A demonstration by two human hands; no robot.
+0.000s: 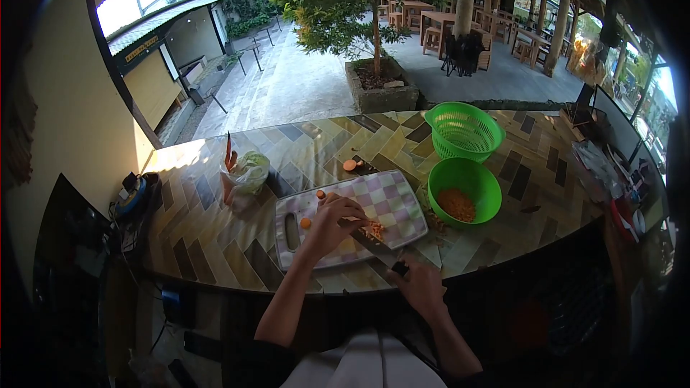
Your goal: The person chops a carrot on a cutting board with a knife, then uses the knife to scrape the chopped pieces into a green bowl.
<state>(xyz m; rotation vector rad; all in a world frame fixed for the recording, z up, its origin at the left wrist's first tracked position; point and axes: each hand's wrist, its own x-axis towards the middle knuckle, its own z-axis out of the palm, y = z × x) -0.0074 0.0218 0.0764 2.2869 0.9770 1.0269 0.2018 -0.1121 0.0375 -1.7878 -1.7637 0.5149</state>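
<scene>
My right hand is closed round the black handle of a knife, whose blade points up and left over the checkered cutting board. Above the board, my left hand is bent over the blade's far end, its fingers close together; what lies under them is hidden. Small chopped orange pieces lie beside the blade. A round orange slice rests near the board's handle slot, and another orange piece shows just beyond my left hand.
Right of the board stands a green bowl holding orange bits, with a green colander behind it. A plastic bag is at the left. Cut orange chunks lie behind the board. Papers and plastic fill the right edge.
</scene>
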